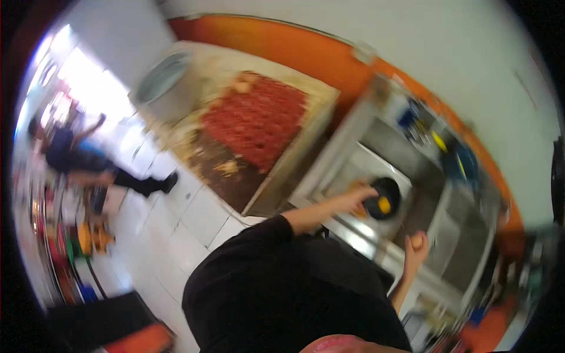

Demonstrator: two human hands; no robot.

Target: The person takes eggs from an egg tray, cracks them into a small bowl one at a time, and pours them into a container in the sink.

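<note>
My left hand (pixel 360 196) grips a round black bowl (pixel 389 189) near the steel sink's front edge (pixel 441 282); my right hand (pixel 415 254) cups a tan egg (pixel 416 241).

Bowl (pixel 391 189) and egg (pixel 417 241) in hands (pixel 359 196), sink (pixel 385 147)

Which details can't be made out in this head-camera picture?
Head view: the left hand's exact finger placement on the black bowl, smeared by blur.
Head view: what the yellow patch in the bowl is, too blurred.
Head view: the palm side of the round tan object, hidden in the right hand.
Head view: labels or details on the items behind the sink, blurred.
Head view: the distant person's fingers, too small and blurred.
</note>
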